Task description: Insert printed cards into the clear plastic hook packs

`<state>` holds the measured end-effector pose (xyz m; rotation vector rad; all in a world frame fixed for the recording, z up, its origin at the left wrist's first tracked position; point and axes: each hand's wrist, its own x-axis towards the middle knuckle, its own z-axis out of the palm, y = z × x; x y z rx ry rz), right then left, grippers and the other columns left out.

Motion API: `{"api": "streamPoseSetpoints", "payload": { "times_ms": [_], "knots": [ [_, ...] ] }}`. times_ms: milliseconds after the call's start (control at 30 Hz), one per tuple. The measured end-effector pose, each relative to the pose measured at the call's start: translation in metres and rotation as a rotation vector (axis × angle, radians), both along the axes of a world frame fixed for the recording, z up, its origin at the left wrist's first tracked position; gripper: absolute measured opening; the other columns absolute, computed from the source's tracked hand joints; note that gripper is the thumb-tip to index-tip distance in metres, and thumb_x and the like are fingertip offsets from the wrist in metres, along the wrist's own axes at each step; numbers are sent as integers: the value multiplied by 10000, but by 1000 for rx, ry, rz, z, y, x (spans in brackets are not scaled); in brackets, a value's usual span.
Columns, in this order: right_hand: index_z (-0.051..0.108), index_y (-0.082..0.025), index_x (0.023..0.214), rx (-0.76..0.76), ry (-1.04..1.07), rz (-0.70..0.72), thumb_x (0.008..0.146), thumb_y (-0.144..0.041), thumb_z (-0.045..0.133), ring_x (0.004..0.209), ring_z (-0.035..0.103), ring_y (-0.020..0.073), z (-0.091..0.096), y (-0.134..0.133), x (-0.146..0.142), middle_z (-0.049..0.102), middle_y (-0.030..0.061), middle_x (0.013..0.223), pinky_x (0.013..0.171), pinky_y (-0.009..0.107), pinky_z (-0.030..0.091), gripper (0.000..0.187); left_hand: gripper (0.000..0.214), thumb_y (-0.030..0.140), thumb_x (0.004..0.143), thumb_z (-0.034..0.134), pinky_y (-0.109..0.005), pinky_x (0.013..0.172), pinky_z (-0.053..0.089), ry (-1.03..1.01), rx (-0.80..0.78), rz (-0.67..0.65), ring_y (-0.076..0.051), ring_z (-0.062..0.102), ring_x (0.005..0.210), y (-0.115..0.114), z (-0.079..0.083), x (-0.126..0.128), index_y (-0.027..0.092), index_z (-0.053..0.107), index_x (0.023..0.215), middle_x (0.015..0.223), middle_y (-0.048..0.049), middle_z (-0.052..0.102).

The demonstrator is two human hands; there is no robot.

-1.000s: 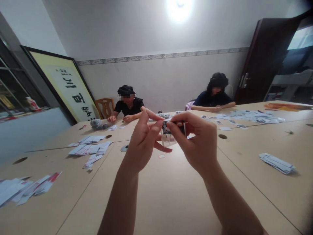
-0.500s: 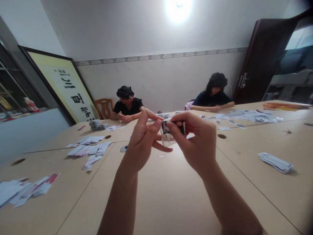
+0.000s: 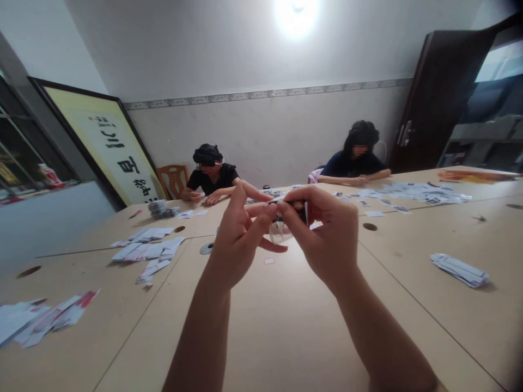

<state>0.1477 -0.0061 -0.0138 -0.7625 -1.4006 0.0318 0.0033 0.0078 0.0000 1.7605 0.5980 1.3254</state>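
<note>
Between my hands, above the table, is a small clear plastic packet (image 3: 280, 233) with a black printed card (image 3: 300, 211) at its top. My left hand (image 3: 241, 234) pinches the packet's upper left edge with thumb and forefinger; its other fingers reach partly behind the packet. With thumb and fingers closed, my right hand (image 3: 329, 234) grips the black card at the right side. The two thumbs nearly meet at the packet's top. What lies inside the clear part is too small to make out. Below the hands a small white slip (image 3: 269, 261) with a reddish border lies on the table.
White paper pieces (image 3: 149, 245) lie in piles on the left, more (image 3: 24, 321) at the near left. A paper bundle (image 3: 460, 270) lies right; scattered cards (image 3: 417, 193) lie far right. Two people (image 3: 212, 174) sit across the table (image 3: 261, 337). Round holes (image 3: 370, 227) pierce the tabletop.
My left thumb has slid right along the packet's top, closer to my right thumb, covering more of the black card. The left person opposite has moved their hands apart.
</note>
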Motion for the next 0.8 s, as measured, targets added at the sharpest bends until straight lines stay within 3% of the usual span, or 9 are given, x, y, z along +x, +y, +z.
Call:
{"api": "streamPoseSetpoints", "payload": {
  "times_ms": [200, 433, 667, 800],
  "knots": [
    [688, -206, 754, -22, 32, 13, 827, -204, 695, 568, 551, 107, -2, 4, -1, 683, -21, 686, 512, 246, 432, 73, 269, 438, 931, 676, -241, 498, 651, 3, 15, 85, -236, 763, 921, -2, -2, 4, 248, 488, 957, 871, 3, 686],
    [688, -209, 722, -81, 91, 55, 805, -241, 720, 596, 624, 128, -1, 9, -1, 703, -12, 684, 514, 257, 441, 94, 249, 440, 947, 657, -230, 487, 632, 3, 82, 179, -139, 688, 677, -1, -7, 8, 248, 501, 966, 748, 45, 594],
    [705, -206, 740, -131, 92, 61, 793, -266, 740, 490, 588, 98, -1, 16, 1, 707, -23, 684, 502, 260, 457, 88, 225, 442, 983, 601, -167, 483, 603, 94, 237, 311, -132, 668, 659, 2, -10, 11, 246, 490, 977, 652, 59, 532],
    [707, -204, 759, -142, 86, 85, 804, -260, 729, 557, 642, 117, -2, 20, 1, 734, -5, 731, 551, 267, 516, 75, 205, 424, 987, 601, -141, 475, 583, 119, 316, 394, -129, 684, 662, 4, -14, 12, 240, 510, 993, 661, 55, 567]
  ]
}}
